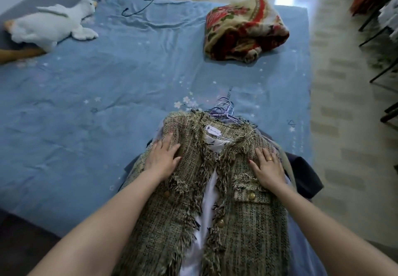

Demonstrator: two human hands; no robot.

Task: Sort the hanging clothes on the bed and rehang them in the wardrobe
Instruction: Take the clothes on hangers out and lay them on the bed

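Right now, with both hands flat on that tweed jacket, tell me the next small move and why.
Probably slide the right hand up to the bunched hanger hooks and grip the tweed jacket's own. Both the right and left hand only press flat on it, it tops the pile, and its hook lies tangled among the others.

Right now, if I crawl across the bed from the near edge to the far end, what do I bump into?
Tweed jacket under both hands, then the hanger hooks, then the flowery blanket, then the lone dark hanger.

Bare forearms; right hand [268, 169] gold-ringed
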